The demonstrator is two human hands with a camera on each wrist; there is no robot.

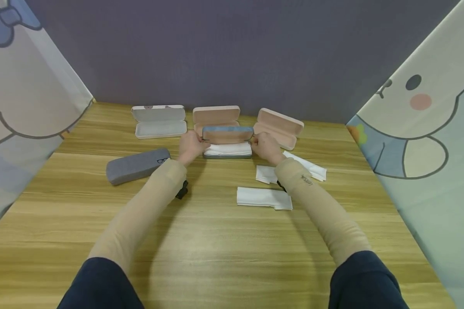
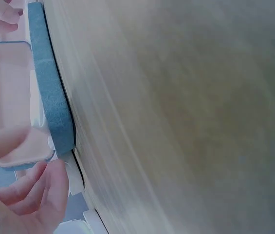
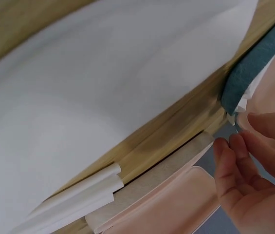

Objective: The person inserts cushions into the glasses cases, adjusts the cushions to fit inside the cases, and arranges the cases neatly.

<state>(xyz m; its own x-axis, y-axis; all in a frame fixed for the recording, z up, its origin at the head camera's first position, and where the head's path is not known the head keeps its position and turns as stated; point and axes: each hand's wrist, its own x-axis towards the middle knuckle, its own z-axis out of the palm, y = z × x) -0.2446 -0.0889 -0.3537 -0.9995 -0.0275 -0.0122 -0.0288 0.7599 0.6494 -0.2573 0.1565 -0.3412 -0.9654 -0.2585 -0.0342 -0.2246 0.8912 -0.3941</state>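
A blue glasses case [image 1: 227, 156] with a pink lining stands open at the middle back of the table, its lid [image 1: 227, 137] raised. A folded white cloth [image 1: 229, 149] lies in its base. My left hand [image 1: 191, 146] grips the case's left end. In the left wrist view the thumb [image 2: 10, 141] lies over the lining, with the fingers [image 2: 54, 178] curled outside. At the right end my right hand [image 1: 267, 148] holds the case's edge. The right wrist view shows its thumb by the lid's corner and a cloth end [image 3: 243, 104] poking out.
Behind stand three open cases: a grey-lined one [image 1: 160, 128], a pink-lined one [image 1: 216, 113] and another pink-lined one [image 1: 280, 126] at an angle. A closed grey case [image 1: 137, 166] lies left. Folded white cloths [image 1: 263, 197] lie around my right forearm. A dark wall [image 1: 232, 56] rises behind.
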